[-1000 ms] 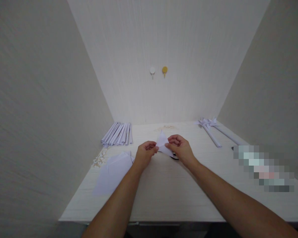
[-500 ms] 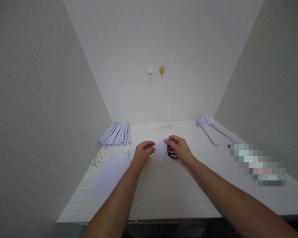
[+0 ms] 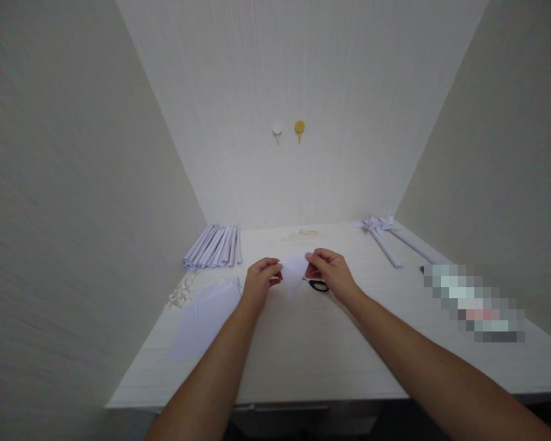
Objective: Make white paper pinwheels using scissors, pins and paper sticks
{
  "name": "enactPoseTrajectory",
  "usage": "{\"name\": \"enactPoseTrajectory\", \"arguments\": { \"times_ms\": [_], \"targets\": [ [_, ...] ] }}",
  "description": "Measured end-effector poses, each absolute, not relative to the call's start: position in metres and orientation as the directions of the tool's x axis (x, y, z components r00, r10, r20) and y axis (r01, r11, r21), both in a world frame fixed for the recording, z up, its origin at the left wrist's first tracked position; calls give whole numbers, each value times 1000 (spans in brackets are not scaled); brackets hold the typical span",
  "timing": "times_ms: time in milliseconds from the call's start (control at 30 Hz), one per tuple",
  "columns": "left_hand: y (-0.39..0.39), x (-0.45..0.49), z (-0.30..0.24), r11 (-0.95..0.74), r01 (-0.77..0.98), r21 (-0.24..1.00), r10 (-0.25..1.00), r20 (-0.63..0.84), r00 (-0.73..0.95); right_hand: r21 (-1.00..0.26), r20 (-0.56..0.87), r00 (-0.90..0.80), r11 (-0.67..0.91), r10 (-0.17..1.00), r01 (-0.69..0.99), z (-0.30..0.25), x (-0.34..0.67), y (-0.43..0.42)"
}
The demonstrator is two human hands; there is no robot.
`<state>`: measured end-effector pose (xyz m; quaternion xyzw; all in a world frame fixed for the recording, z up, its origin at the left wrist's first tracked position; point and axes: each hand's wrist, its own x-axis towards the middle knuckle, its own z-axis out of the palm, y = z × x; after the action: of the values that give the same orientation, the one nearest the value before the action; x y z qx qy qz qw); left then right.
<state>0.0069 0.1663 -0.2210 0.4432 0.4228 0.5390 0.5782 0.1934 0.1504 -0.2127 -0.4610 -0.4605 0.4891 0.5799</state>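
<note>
Both my hands hold a small folded white paper triangle (image 3: pixel 293 273) just above the middle of the pale desk (image 3: pixel 312 349), its point hanging down. My left hand (image 3: pixel 258 283) pinches the paper's left corner with closed fingers. My right hand (image 3: pixel 330 272) pinches the right corner the same way. Black-handled scissors (image 3: pixel 318 286) lie on the desk just under my right hand, partly hidden by it.
A bundle of rolled paper sticks (image 3: pixel 215 246) lies at the back left, with flat white sheets (image 3: pixel 206 315) and small pale bits (image 3: pixel 180 296) in front. Paper pinwheels on sticks (image 3: pixel 383 236) lie at the back right. Two wall hooks (image 3: pixel 288 128) hang above. A blurred patch (image 3: pixel 475 303) sits right.
The paper has been turned over between my hands: its point stood up a second ago and now hangs down. Both hands stayed in place, still pinching it.
</note>
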Motion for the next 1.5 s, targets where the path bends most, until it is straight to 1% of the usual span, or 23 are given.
{"name": "enactPoseTrajectory", "arguments": {
  "times_ms": [167, 400, 533, 767, 1033, 1500],
  "targets": [
    [166, 7, -220, 18, -265, 964, 1000, -11, 29, -990, 66, 56, 73, 996, -120, -212, 193, 150],
    [167, 8, -220, -13, -316, 949, 999, 2, -33, -1000, -20, -136, -22, 991, -12, -215, 189, 148],
    [164, 9, -218, -14, -331, 944, 1000, 4, -30, -999, -16, -201, -6, 979, 51, -214, 189, 147],
    [163, 10, -217, -23, -323, 946, 999, 12, -37, -997, 5, -196, 21, 981, 76, -215, 191, 148],
    [163, 10, -217, -54, -319, 946, 997, 32, -75, -993, -45, -267, -14, 963, 117, -220, 186, 147],
    [166, 7, -219, -80, -283, 956, 987, 37, -156, -997, -60, -268, -42, 962, 72, -224, 184, 145]
  ]
}}
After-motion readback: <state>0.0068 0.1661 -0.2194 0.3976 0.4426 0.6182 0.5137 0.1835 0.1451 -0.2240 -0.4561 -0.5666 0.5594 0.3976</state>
